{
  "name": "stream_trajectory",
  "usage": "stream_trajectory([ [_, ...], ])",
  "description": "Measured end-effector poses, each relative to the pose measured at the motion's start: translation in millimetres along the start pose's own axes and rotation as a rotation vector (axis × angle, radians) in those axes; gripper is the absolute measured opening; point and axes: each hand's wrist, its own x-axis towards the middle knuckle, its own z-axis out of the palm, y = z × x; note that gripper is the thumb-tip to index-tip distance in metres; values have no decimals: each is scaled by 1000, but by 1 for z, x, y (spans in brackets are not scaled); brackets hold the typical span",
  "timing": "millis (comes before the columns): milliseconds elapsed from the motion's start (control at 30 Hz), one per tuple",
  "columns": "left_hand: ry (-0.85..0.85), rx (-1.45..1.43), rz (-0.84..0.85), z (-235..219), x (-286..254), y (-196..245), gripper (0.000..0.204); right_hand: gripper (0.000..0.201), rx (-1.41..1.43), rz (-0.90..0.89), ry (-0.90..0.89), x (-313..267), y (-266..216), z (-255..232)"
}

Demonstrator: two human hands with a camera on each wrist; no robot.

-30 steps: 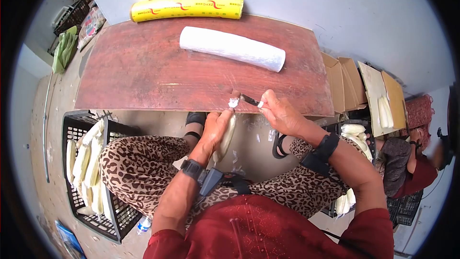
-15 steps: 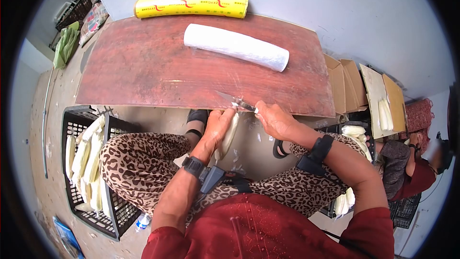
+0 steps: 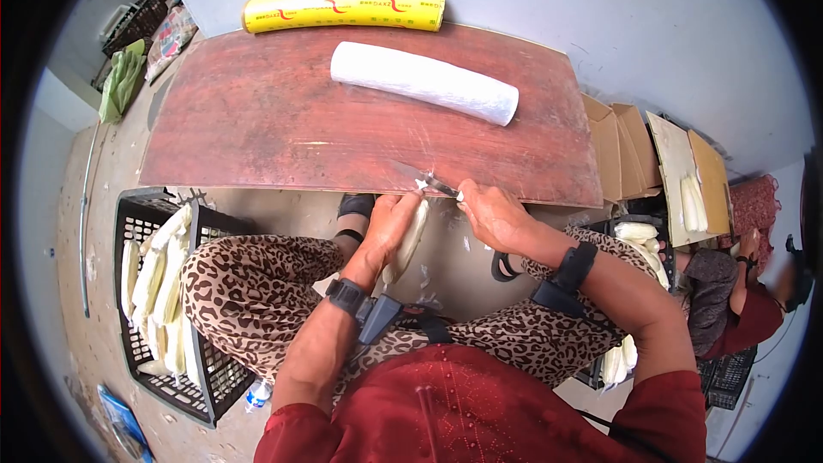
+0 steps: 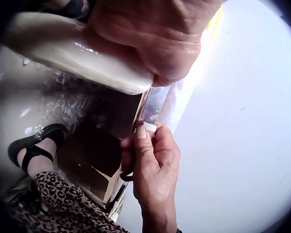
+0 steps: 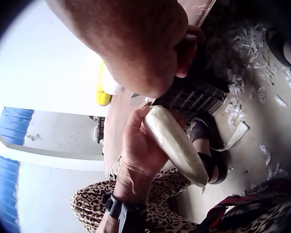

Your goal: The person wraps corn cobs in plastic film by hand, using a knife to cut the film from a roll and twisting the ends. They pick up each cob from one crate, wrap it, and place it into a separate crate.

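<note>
My left hand (image 3: 390, 227) grips a pale ear of corn (image 3: 413, 240) in its husk, which hangs slanting below the table's front edge. In the right wrist view the ear of corn (image 5: 177, 145) looks glossy, as if wrapped in clear film, with the left hand's (image 5: 141, 145) fingers along its side. A knife (image 3: 442, 186) is held by my right hand (image 3: 493, 213), its blade pointing left across the upper end of the ear. The left wrist view shows the thumb on the knife near a white band, with the blade (image 4: 155, 103) close by the ear's end.
On the reddish table (image 3: 249, 129) lie a white film roll (image 3: 424, 81) and a yellow printed roll (image 3: 343, 10). Black crates (image 3: 219, 377) of corn stand at both sides. Film scraps (image 5: 237, 92) litter the floor. Another person (image 3: 741, 291) sits at the right, near cardboard (image 3: 630, 150).
My right hand has come down and slightly toward the left hand, bringing the knife blade across the ear's upper end. The left hand keeps its grip almost in place. Little differs over the last half second.
</note>
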Motion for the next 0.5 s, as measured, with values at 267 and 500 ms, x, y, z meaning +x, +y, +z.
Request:
stream_trajectory([
  [267,4,51,57,0,3,-3,39,17,-43,22,-10,1,-7,4],
  [500,-27,9,73,1,4,-6,30,17,-39,10,-23,7,-7,6],
])
